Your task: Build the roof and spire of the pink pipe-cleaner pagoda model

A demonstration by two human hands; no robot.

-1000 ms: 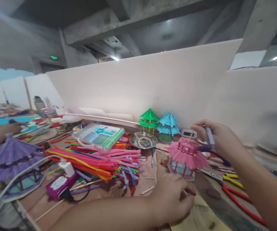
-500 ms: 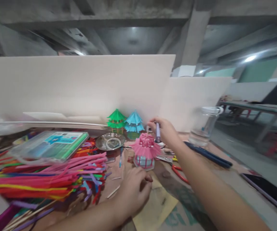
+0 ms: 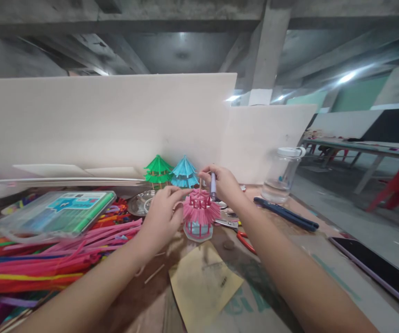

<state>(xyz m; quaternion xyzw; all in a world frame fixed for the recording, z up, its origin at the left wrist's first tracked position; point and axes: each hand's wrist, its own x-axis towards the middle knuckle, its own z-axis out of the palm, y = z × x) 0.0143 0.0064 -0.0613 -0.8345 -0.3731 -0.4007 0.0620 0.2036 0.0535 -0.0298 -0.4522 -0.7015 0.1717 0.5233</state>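
A pink pavilion model point(image 3: 201, 210) with a two-tier pleated roof, thin red posts and a pale base stands upright on the table. My right hand point(image 3: 222, 182) is closed above its top, with a lavender pen-like tube point(image 3: 213, 186) in the fingers. Thumb and forefinger also pinch at a thin stick point(image 3: 200, 184) over the roof's centre. At the model's left, my left hand point(image 3: 163, 212) has its thumb and fingers apart, fingertips at the upper roof; whether they press on it is unclear. Behind stand a green model point(image 3: 158, 170) and a blue model point(image 3: 184, 172).
Bundles of coloured pipe cleaners point(image 3: 46, 259) and a clear plastic case point(image 3: 57, 212) fill the left. A metal dish point(image 3: 137, 203) sits behind my left hand. Rightward lie red-handled scissors point(image 3: 244, 241), dark pliers point(image 3: 286, 213), a water bottle point(image 3: 277, 178) and a phone point(image 3: 376, 268). Yellowish paper point(image 3: 202, 282) lies in front.
My left hand has risen from in front of the model's base to the left side of its roof, its fingers unfolding. My right hand stays at the top. The view has turned slightly right.
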